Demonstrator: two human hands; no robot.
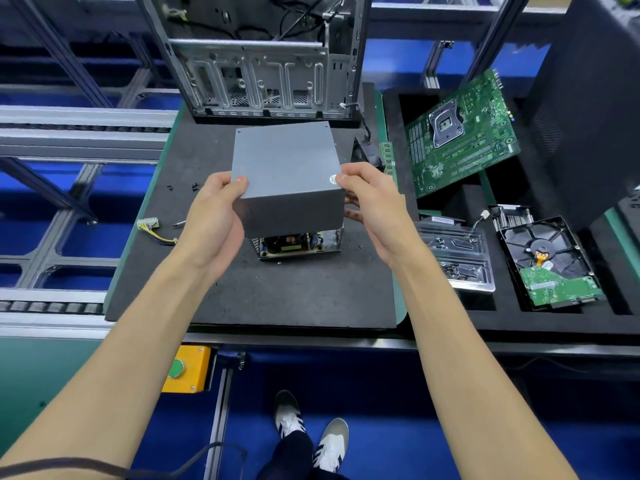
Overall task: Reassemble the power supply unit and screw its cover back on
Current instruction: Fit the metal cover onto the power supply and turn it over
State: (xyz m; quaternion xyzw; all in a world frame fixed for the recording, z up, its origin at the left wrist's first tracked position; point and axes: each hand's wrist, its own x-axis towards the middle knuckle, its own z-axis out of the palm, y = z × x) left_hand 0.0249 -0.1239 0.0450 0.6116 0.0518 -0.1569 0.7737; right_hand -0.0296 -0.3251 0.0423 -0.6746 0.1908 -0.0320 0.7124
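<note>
A grey metal cover (pixel 287 174) is held over the power supply base (pixel 298 244), whose circuit board and components show below the cover's front edge. My left hand (pixel 211 216) grips the cover's front left corner. Gripping its front right corner, beside a small round sticker, is my right hand (pixel 374 206). The base rests on the black foam mat (pixel 249 296). A few small black screws (pixel 183 187) lie on the mat to the left. A screwdriver bit (pixel 178 223) lies near them.
An open computer case (pixel 263 64) stands behind the unit. A loose yellow-wired connector (pixel 152 228) lies at left. To the right, a black foam tray holds a green motherboard (pixel 460 136), a clear parts box (pixel 453 258) and a hard drive (pixel 550 265). A yellow button box (pixel 183 368) hangs below the bench.
</note>
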